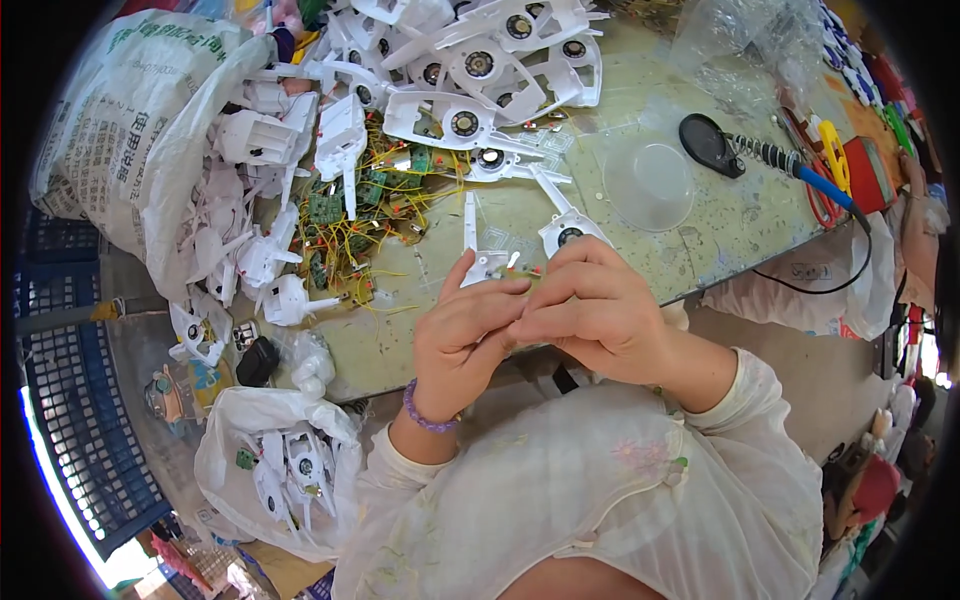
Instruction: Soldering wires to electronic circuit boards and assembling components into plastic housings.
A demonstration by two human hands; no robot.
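Left hand (465, 330) and right hand (605, 315) meet, fingers curled nearly closed, hold unclear; a light, steady pinch should spare the board (518, 272) just beyond.

Two hands met at the near edge of a cluttered green worktable (735, 215).
The left hand (465, 335) and right hand (600, 315) touched at the fingertips, a small green piece (517, 272) showing just behind them, its contact unclear. Beyond lay a tangle of yellow-wired circuit boards (360, 200) beside heaped white plastic housings (478, 65); a blue-handled soldering iron (825, 185) rested in its coiled holder (765, 152) at right.
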